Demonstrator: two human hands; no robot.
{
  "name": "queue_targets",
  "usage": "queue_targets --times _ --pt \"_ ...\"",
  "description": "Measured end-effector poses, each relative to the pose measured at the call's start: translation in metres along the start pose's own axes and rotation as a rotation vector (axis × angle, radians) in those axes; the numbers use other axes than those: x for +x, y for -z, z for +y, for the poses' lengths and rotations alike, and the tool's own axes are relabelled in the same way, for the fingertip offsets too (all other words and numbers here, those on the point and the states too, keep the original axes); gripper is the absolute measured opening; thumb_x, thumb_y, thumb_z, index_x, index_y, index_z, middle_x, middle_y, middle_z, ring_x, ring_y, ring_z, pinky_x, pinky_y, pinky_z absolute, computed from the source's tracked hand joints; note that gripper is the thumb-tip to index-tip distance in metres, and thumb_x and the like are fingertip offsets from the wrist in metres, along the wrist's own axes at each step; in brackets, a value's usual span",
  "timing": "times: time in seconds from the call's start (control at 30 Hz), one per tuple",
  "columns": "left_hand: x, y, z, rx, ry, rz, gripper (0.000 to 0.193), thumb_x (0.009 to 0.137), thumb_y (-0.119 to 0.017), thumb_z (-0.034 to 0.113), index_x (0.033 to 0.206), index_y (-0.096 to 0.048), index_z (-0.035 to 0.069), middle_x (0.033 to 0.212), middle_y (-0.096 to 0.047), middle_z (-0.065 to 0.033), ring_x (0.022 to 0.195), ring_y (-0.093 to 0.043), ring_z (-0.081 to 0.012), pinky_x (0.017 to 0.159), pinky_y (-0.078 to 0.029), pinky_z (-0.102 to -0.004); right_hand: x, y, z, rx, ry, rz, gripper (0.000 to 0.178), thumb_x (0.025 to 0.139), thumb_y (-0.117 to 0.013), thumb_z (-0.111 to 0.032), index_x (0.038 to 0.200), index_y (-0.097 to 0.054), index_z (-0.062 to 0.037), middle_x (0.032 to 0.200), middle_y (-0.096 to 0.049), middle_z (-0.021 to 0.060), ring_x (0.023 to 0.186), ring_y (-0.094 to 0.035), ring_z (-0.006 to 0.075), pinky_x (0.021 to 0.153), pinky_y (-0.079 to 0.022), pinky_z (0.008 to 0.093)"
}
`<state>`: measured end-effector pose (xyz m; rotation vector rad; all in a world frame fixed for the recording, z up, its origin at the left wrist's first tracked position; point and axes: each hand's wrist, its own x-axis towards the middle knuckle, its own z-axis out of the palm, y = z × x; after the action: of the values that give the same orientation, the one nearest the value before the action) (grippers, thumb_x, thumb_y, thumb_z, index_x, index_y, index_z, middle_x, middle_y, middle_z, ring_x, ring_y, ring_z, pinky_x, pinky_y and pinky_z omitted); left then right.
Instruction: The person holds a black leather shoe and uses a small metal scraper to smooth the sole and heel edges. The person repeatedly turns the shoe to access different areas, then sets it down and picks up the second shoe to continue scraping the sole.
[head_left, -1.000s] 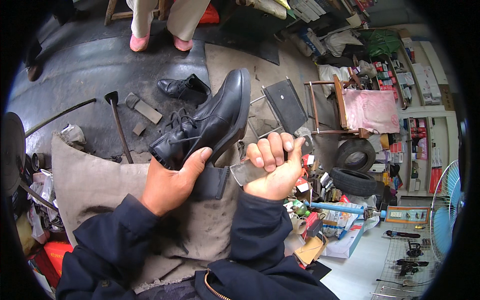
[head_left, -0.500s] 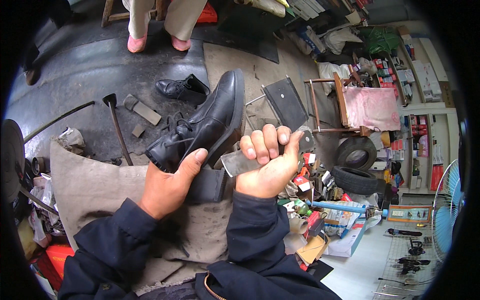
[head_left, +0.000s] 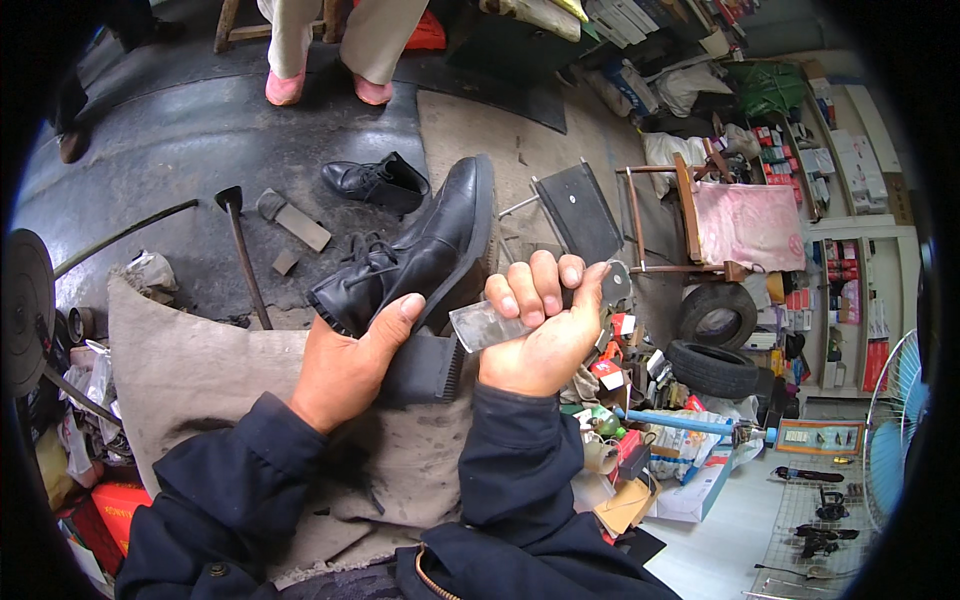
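Note:
My left hand (head_left: 350, 372) is closed around the heel end of a black lace-up boot (head_left: 432, 232), which lies tilted with its toe pointing away and its sole edge to the right. A black rubber piece with a ridged edge (head_left: 425, 370) sits below the boot, beside the left hand, over the tan cloth on my lap (head_left: 240, 365); whether the hand grips it too is hidden. In my closed right hand (head_left: 542, 335) is a flat metal blade (head_left: 483, 326), its broad end pointing left toward the rubber piece. The matching boot (head_left: 378, 183) stands on the floor beyond.
On the floor lie a flat-headed tool (head_left: 292, 220) and a long-handled metal bar (head_left: 243, 255). A folding stool (head_left: 578, 210), a wooden chair with a pink cloth (head_left: 745, 225) and tyres (head_left: 712, 370) stand right. Someone's pink shoes (head_left: 286, 88) are ahead. A fan (head_left: 893, 430) is far right.
The whole view has shifted slightly, so things sit a little lower and farther right. Both hands keep their grips, and the blade stays close to the rubber piece.

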<state>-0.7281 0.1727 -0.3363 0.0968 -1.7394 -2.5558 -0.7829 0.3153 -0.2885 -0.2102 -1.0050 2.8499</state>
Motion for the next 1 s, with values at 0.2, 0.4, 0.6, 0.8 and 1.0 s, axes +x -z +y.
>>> queue_targets --times 0.2,0.4,0.6,0.8,1.0 --pt "0.0005 0.0016 -0.0029 -0.019 0.038 -0.006 0.028 0.096 -0.062 0.016 0.118 -0.064 -0.001 0.105 -0.068 -0.003 0.094 -0.058 -0.0106 0.085 -0.047 -0.0272 0.0004 -0.0072 0.0036 -0.071 0.032 0.004 0.043 0.102 -0.04 -0.051 0.078 -0.041 -0.0157 0.056 -0.027 -0.0048 0.044 -0.022 0.0083 0.044 -0.028 0.0267" --pt "0.0001 -0.0002 -0.0024 -0.021 -0.028 0.001 0.028 0.096 -0.061 0.015 0.118 -0.064 -0.001 0.106 -0.067 -0.003 0.095 -0.058 -0.011 0.085 -0.047 -0.0276 0.006 -0.0072 0.0083 -0.118 0.112 -0.029 0.043 0.102 -0.04 -0.052 0.077 -0.04 -0.0159 0.056 -0.026 -0.0046 0.043 -0.021 0.0081 0.043 -0.027 0.0266" --pt "-0.0009 -0.0009 0.0008 -0.006 -0.048 -0.005 0.027 0.096 -0.061 0.013 0.118 -0.063 -0.002 0.108 -0.068 -0.0045 0.097 -0.059 -0.0119 0.087 -0.047 -0.0275 0.0044 -0.0041 0.0038 -0.047 0.115 -0.047 0.042 0.103 -0.04 -0.048 0.076 -0.041 -0.0156 0.057 -0.026 -0.0057 0.043 -0.021 0.0066 0.043 -0.026 0.0247" --pt "-0.0001 -0.0026 -0.0004 0.01 -0.074 -0.004 0.026 0.096 -0.061 0.013 0.118 -0.063 -0.002 0.108 -0.068 -0.0056 0.098 -0.059 -0.0131 0.088 -0.046 -0.0276 0.0027 -0.006 0.0031 -0.019 0.064 -0.049 0.04 0.103 -0.042 -0.046 0.077 -0.041 -0.0157 0.058 -0.026 -0.0063 0.044 -0.021 0.0056 0.044 -0.026 0.0239" --pt "-0.0002 -0.0014 -0.0017 0.018 -0.075 -0.006 0.026 0.096 -0.061 0.012 0.117 -0.063 -0.002 0.108 -0.068 -0.0064 0.099 -0.059 -0.0137 0.088 -0.046 -0.0283 0.0035 -0.0082 0.0051 -0.048 0.067 -0.028 0.041 0.103 -0.041 -0.048 0.077 -0.04 -0.0158 0.057 -0.026 -0.006 0.044 -0.021 0.0063 0.044 -0.025 0.0246"
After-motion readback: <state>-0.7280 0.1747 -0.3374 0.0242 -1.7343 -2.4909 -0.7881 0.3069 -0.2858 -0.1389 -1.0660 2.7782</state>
